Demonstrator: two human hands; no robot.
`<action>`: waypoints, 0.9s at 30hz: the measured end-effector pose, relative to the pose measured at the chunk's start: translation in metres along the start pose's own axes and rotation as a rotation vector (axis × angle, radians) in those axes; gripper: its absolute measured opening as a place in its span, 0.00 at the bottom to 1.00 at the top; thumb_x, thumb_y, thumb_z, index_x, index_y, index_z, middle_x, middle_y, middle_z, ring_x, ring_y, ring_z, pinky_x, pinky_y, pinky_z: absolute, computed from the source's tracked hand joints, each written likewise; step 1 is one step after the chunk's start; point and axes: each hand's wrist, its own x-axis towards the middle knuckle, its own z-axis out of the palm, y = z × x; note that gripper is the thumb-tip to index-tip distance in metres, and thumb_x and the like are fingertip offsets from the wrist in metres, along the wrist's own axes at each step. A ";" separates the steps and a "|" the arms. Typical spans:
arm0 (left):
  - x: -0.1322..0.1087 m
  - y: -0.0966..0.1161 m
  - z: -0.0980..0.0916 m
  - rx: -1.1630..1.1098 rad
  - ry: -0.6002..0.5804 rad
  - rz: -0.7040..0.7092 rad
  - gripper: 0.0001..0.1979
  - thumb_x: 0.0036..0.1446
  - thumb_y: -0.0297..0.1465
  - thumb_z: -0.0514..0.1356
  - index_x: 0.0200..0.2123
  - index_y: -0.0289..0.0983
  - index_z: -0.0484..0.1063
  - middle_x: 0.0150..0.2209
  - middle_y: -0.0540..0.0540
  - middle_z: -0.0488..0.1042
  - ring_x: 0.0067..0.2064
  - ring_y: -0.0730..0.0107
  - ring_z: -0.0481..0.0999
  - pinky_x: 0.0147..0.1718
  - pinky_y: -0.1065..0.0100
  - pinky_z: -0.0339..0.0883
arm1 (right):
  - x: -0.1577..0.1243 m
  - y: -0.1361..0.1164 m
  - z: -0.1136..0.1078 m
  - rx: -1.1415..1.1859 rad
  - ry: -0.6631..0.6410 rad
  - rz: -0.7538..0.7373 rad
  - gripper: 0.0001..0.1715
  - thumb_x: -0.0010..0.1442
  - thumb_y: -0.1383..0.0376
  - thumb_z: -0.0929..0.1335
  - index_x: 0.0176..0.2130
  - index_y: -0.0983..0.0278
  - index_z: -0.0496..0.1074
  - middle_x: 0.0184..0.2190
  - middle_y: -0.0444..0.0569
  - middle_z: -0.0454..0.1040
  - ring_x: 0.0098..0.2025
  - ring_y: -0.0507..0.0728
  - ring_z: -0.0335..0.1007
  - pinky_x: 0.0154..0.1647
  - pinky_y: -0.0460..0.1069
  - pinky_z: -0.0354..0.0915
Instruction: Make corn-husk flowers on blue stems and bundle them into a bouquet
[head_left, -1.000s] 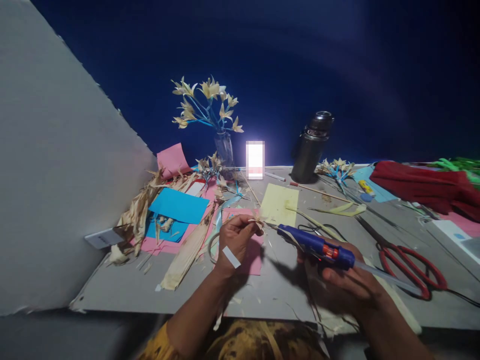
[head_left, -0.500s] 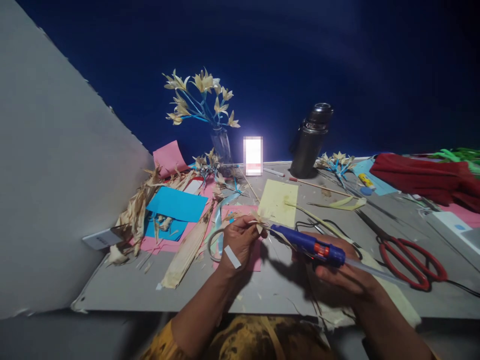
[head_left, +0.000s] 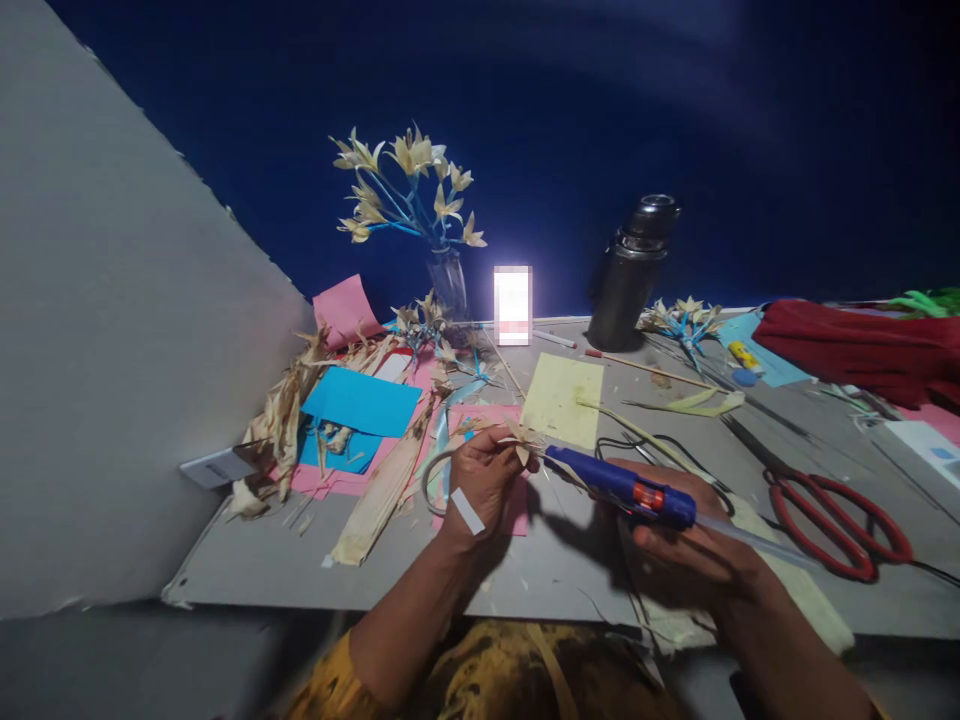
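Between the thumb and fingers of my left hand [head_left: 484, 475] is a small pale flower [head_left: 523, 437] with pointed petals, apparently of dried husk. My right hand [head_left: 686, 530] is wrapped round a blue glue gun [head_left: 607, 480] with a red part and a clear glue stick out of its back end. The gun's nozzle points left and is close to the flower; whether they touch I cannot tell. Under my left hand lie pink paper [head_left: 514, 515] and a ring of pale ribbon or tape [head_left: 433, 482].
Red-handled scissors [head_left: 840, 520] lie at right, near a dark red cloth [head_left: 847, 345]. A steel flask [head_left: 630, 280], a lit screen [head_left: 513, 305] and a glass vase [head_left: 448, 285] of husk flowers stand at the back. Blue paper [head_left: 360, 405] and dried husks [head_left: 382, 490] are at left.
The whole view has shifted slightly, so things appear a little farther right and higher. Both hands keep their hold, and the glue gun stays close to the flower.
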 end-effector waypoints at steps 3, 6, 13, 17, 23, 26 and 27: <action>-0.001 0.000 -0.001 -0.019 0.019 -0.009 0.15 0.37 0.33 0.77 0.27 0.35 0.77 0.24 0.50 0.77 0.26 0.74 0.74 0.30 0.72 0.68 | 0.002 0.001 -0.001 -0.070 -0.091 -0.104 0.23 0.60 0.45 0.67 0.28 0.58 0.76 0.24 0.50 0.70 0.26 0.59 0.67 0.30 0.52 0.68; -0.001 0.000 -0.001 -0.024 0.019 -0.003 0.14 0.36 0.32 0.77 0.26 0.35 0.76 0.24 0.50 0.77 0.26 0.74 0.75 0.30 0.72 0.68 | 0.002 0.004 -0.001 -0.090 -0.096 -0.146 0.21 0.61 0.47 0.67 0.28 0.58 0.76 0.23 0.50 0.70 0.25 0.58 0.67 0.29 0.51 0.67; -0.003 0.008 0.003 0.019 0.059 0.004 0.14 0.35 0.31 0.77 0.25 0.35 0.77 0.25 0.48 0.79 0.25 0.72 0.75 0.28 0.70 0.69 | 0.002 -0.001 0.001 -0.121 -0.113 -0.117 0.23 0.61 0.45 0.66 0.27 0.57 0.75 0.23 0.49 0.71 0.25 0.59 0.67 0.29 0.51 0.67; -0.006 0.009 0.003 0.040 0.078 0.007 0.15 0.34 0.32 0.77 0.25 0.35 0.77 0.25 0.48 0.78 0.25 0.72 0.74 0.29 0.69 0.70 | 0.000 -0.003 0.003 -0.117 -0.079 -0.102 0.23 0.60 0.44 0.66 0.26 0.57 0.75 0.22 0.49 0.70 0.25 0.59 0.67 0.30 0.51 0.67; -0.008 0.009 0.000 0.026 0.068 0.002 0.14 0.35 0.31 0.76 0.25 0.35 0.77 0.26 0.48 0.78 0.26 0.73 0.74 0.29 0.71 0.69 | 0.000 -0.003 0.004 -0.132 -0.078 -0.106 0.25 0.61 0.43 0.65 0.26 0.57 0.75 0.23 0.49 0.70 0.25 0.59 0.67 0.31 0.50 0.67; -0.008 0.009 0.000 0.021 0.078 0.007 0.13 0.35 0.30 0.76 0.25 0.35 0.78 0.26 0.48 0.78 0.26 0.72 0.75 0.29 0.70 0.69 | 0.001 -0.004 0.003 -0.125 -0.116 -0.143 0.25 0.62 0.44 0.65 0.26 0.57 0.74 0.22 0.49 0.69 0.24 0.58 0.67 0.28 0.50 0.66; -0.008 0.009 0.000 0.022 0.078 0.006 0.14 0.35 0.30 0.77 0.26 0.35 0.78 0.26 0.48 0.78 0.26 0.72 0.75 0.29 0.70 0.69 | 0.001 -0.005 0.003 -0.123 -0.118 -0.148 0.25 0.62 0.44 0.65 0.26 0.58 0.74 0.22 0.49 0.69 0.24 0.58 0.67 0.28 0.50 0.66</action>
